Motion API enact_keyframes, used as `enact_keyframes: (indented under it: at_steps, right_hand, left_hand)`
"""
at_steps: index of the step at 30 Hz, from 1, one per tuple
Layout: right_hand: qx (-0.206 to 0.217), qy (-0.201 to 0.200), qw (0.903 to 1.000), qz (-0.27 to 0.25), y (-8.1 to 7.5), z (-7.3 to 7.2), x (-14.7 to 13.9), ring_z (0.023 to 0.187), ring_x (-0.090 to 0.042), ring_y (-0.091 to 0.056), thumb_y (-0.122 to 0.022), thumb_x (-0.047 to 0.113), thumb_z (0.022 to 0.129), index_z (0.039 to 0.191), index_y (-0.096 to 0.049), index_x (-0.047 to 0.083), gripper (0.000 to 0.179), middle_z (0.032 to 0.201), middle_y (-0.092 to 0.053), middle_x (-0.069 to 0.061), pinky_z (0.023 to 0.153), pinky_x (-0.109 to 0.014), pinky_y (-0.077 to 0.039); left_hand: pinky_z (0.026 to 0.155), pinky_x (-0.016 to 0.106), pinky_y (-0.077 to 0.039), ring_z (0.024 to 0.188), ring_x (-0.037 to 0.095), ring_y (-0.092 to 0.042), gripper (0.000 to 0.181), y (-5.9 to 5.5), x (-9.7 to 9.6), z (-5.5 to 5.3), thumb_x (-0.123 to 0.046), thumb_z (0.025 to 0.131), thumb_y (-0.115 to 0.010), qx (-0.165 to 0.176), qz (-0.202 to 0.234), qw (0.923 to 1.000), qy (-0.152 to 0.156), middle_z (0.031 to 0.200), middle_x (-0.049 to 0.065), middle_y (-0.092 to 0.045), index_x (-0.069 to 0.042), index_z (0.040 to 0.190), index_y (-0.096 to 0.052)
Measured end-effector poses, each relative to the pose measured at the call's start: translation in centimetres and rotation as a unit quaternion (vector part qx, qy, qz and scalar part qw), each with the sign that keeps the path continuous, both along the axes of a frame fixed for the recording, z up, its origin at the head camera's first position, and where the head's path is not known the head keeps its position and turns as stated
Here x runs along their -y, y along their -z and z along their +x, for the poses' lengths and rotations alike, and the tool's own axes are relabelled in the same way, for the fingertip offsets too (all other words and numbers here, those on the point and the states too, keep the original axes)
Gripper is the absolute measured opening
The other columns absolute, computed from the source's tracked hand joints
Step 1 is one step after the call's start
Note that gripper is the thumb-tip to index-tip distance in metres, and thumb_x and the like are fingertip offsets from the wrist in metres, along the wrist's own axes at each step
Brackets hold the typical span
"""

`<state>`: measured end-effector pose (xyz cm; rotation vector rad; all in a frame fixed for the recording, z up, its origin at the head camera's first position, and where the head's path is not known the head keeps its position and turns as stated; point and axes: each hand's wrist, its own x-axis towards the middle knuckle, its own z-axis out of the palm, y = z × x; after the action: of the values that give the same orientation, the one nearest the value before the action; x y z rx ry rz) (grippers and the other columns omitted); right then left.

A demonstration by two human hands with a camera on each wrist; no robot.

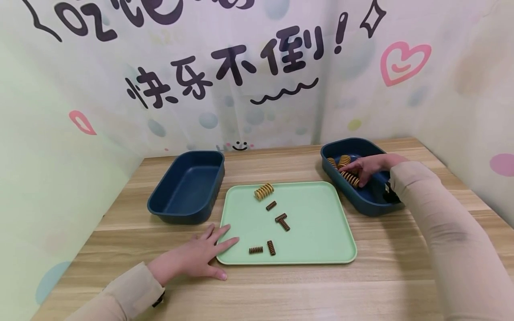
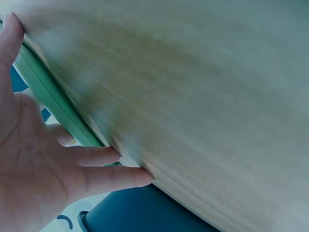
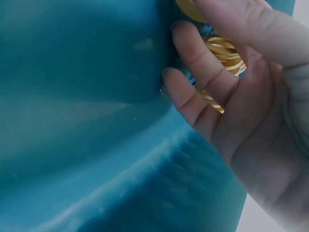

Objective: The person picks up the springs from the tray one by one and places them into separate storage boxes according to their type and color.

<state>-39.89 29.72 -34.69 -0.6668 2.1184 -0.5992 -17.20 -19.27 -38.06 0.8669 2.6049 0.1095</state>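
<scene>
We seem to be at a small work spot closed in by cloth; whether it belongs to a home, an office or a workshop, we cannot tell. Beyond both hands, the left (image 1: 196, 256) and the right (image 1: 368, 167), hangs a pale sheet (image 1: 180, 122) printed with black Chinese lettering (image 1: 234, 69), a pink heart (image 1: 400, 68) and coloured dots (image 1: 209, 120). Beneath them we see a wood-grain table (image 1: 281, 294); springs (image 1: 350, 179) by the right suggest the work.

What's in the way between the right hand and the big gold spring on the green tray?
The left wall of the right-hand blue bin. The right hand is inside that bin, and the big gold spring lies outside, on the green tray. Nothing else visible blocks it.
</scene>
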Motion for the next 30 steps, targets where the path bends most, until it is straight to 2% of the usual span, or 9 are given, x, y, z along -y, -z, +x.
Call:
enact_keyframes:
  at_steps: [8,12,15,19,25,30]
  right_hand:
    - [-0.005,0.008,0.9999,0.008,-0.6,0.2,-0.3,0.100,-0.020,-0.052,-0.069,0.008,0.079,0.142,-0.021,-0.002,0.080,0.143,-0.020,-0.032,0.082,-0.029,-0.047]
    - [-0.007,0.004,1.0000,-0.003,-1.1,0.4,-0.5,0.107,-0.025,-0.049,-0.067,0.008,0.081,0.141,-0.025,-0.003,0.074,0.143,-0.022,-0.031,0.083,-0.028,-0.046]
    - [-0.013,0.000,0.9997,-0.019,-1.6,0.5,-0.6,0.120,-0.033,-0.039,-0.066,0.007,0.082,0.139,-0.028,-0.005,0.070,0.143,-0.023,-0.031,0.087,-0.027,-0.043]
    - [-0.018,0.014,0.9993,-0.030,-2.3,0.9,-0.6,0.128,-0.039,-0.028,-0.065,0.007,0.082,0.138,-0.031,-0.005,0.067,0.143,-0.023,-0.030,0.091,-0.030,-0.042]
    - [-0.027,0.036,0.9983,-0.036,-3.4,1.4,-0.7,0.124,-0.038,-0.034,-0.061,0.010,0.086,0.140,-0.028,-0.005,0.065,0.143,-0.026,-0.028,0.092,-0.037,-0.042]
    - [-0.038,0.049,0.9968,-0.050,-4.5,1.9,-0.7,0.129,-0.041,-0.028,-0.057,0.014,0.089,0.142,-0.026,-0.001,0.063,0.146,-0.023,-0.026,0.094,-0.039,-0.041]
  left_hand:
    - [0.092,0.067,-0.028,0.133,0.050,-0.011,0.085,0.1,0.0,0.1,-0.066,0.077,-0.051,0.002,0.001,1.0000,-0.002,0.154,0.011,-0.007,-0.028,0.146,-0.022]
    - [0.091,0.068,-0.028,0.133,0.050,-0.011,0.084,0.0,0.0,0.1,-0.066,0.077,-0.051,0.002,0.003,1.0000,-0.002,0.153,0.011,-0.007,-0.027,0.146,-0.022]
    - [0.091,0.068,-0.028,0.133,0.050,-0.011,0.084,-0.1,0.0,0.1,-0.066,0.077,-0.051,0.004,0.004,1.0000,-0.002,0.153,0.011,-0.007,-0.027,0.146,-0.022]
    - [0.092,0.067,-0.027,0.133,0.050,-0.010,0.084,-0.1,-0.1,0.1,-0.066,0.077,-0.051,0.006,0.005,1.0000,-0.005,0.153,0.011,-0.007,-0.027,0.146,-0.022]
    - [0.091,0.068,-0.028,0.133,0.051,-0.012,0.084,-0.1,-0.1,0.0,-0.065,0.077,-0.052,0.003,0.008,1.0000,-0.003,0.153,0.012,-0.008,-0.026,0.146,-0.023]
    - [0.093,0.067,-0.027,0.133,0.050,-0.011,0.084,-0.2,0.0,0.1,-0.065,0.077,-0.052,0.000,0.001,1.0000,-0.005,0.153,0.011,-0.007,-0.027,0.146,-0.023]
